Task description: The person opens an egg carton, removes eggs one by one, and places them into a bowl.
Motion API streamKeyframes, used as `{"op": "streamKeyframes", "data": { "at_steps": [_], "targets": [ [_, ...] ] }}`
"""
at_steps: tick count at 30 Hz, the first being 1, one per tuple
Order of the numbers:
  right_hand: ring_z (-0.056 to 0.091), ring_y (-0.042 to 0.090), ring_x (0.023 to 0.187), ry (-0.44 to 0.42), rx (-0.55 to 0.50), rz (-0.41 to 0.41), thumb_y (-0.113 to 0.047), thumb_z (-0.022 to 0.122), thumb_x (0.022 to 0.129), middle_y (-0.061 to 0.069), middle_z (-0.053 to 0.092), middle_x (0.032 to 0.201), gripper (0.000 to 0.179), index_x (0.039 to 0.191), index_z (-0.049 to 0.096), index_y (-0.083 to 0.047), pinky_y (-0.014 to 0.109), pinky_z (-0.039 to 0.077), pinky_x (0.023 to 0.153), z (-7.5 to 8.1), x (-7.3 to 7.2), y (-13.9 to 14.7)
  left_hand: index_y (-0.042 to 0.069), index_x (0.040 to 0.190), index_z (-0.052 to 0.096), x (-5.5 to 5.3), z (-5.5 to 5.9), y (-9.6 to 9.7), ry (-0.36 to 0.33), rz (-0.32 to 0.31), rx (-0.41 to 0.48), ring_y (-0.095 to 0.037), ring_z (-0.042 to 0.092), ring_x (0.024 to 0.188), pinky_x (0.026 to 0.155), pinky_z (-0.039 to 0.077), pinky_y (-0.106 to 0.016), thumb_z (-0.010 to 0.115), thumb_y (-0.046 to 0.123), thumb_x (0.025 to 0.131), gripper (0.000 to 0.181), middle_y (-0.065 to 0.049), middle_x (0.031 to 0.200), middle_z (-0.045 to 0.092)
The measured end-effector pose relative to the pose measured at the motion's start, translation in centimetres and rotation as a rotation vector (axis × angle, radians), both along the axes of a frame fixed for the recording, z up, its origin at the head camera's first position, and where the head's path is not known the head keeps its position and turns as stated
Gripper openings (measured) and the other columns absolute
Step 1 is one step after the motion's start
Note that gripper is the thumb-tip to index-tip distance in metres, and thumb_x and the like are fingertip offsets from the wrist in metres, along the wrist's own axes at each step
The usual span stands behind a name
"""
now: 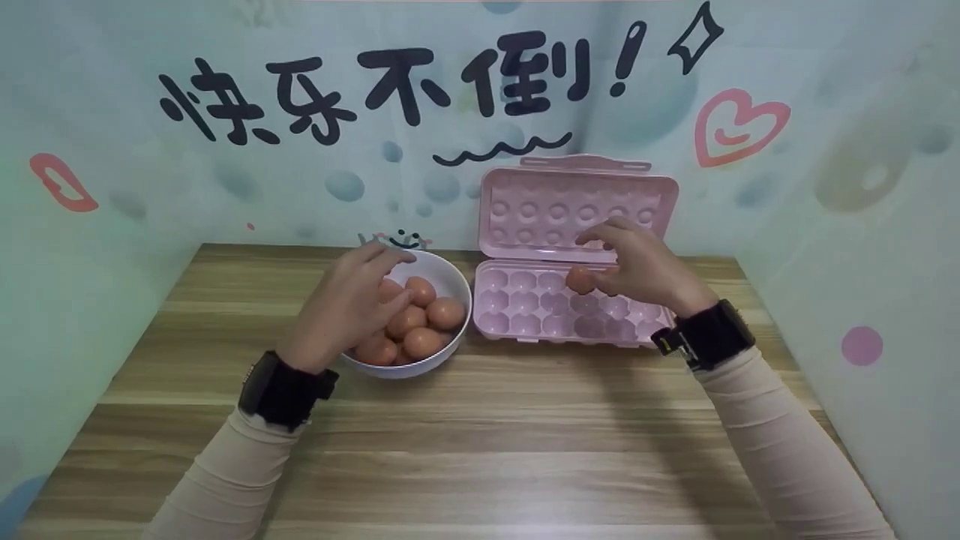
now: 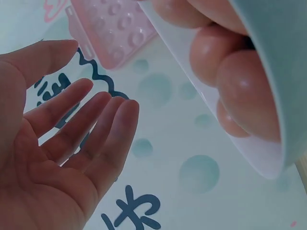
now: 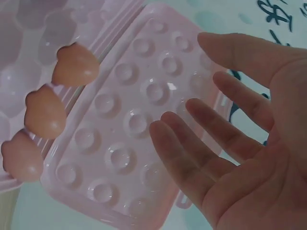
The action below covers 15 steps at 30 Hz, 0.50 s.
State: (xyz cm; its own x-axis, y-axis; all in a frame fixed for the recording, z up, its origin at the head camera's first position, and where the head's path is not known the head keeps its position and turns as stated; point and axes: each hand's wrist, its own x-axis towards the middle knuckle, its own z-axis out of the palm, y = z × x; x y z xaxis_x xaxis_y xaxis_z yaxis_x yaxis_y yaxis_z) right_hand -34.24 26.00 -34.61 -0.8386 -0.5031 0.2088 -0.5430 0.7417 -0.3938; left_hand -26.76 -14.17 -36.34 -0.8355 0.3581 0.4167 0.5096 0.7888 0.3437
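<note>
My left hand [image 1: 346, 301] hovers over the left side of a white bowl [image 1: 450, 277], fingers loosely spread. Several brown eggs [image 1: 424, 343] are piled in that bowl; the hand hides part of the pile. In the left wrist view the left palm [image 2: 57, 177] holds nothing. To the right, my right hand [image 1: 651, 268] hangs over the pink egg carton [image 1: 498, 304], fingers apart. A brown egg [image 1: 580, 280] sits in its back row beside the thumb. The right wrist view shows three eggs in a row near the hinge, including one nearest egg [image 3: 76, 65], and an empty right hand [image 3: 240, 158].
The carton's lid [image 1: 577, 180] stands raised against a printed backdrop [image 1: 405, 202]. Bowl and carton stand side by side near the back of a wooden table [image 1: 487, 435]. Backdrop panels [image 1: 862, 247] rise along both sides.
</note>
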Motion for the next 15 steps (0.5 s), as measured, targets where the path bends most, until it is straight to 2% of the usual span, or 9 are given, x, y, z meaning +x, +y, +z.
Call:
{"op": "streamKeyframes", "data": {
  "at_steps": [4,10,15],
  "targets": [
    [0.055,0.036,0.121,-0.029,0.05,-0.008,-0.03,0.088,0.089,0.017,0.06,0.134,0.053,0.132,0.069,-0.007,0.054,0.052,0.101,-0.4,-1.1,0.0,0.004,0.132,0.069,0.2,-0.1,1.0,0.031,-0.034,-0.001,-0.034,0.063,0.123,0.106,0.053,-0.049,0.082,0.016,0.092,0.044,-0.015,0.132,0.067],
    [0.058,0.039,0.122,-0.033,0.114,0.022,-0.024,0.084,0.09,0.021,0.061,0.134,0.046,0.128,0.069,-0.005,0.055,0.05,0.104,-1.8,-2.7,-0.3,0.008,0.133,0.069,0.4,-0.5,2.3,0.067,-0.053,0.016,-0.031,0.064,0.124,0.102,0.055,-0.047,0.081,0.019,0.091,0.045,-0.011,0.133,0.067],
    [0.06,0.041,0.119,-0.075,0.152,0.002,-0.015,0.081,0.09,0.022,0.061,0.133,0.04,0.127,0.07,-0.002,0.053,0.051,0.104,-2.7,-3.6,-1.1,0.009,0.131,0.07,0.4,-1.0,3.0,0.095,-0.069,0.022,-0.027,0.066,0.123,0.099,0.057,-0.043,0.08,0.021,0.091,0.044,-0.008,0.13,0.069]
  ]
}}
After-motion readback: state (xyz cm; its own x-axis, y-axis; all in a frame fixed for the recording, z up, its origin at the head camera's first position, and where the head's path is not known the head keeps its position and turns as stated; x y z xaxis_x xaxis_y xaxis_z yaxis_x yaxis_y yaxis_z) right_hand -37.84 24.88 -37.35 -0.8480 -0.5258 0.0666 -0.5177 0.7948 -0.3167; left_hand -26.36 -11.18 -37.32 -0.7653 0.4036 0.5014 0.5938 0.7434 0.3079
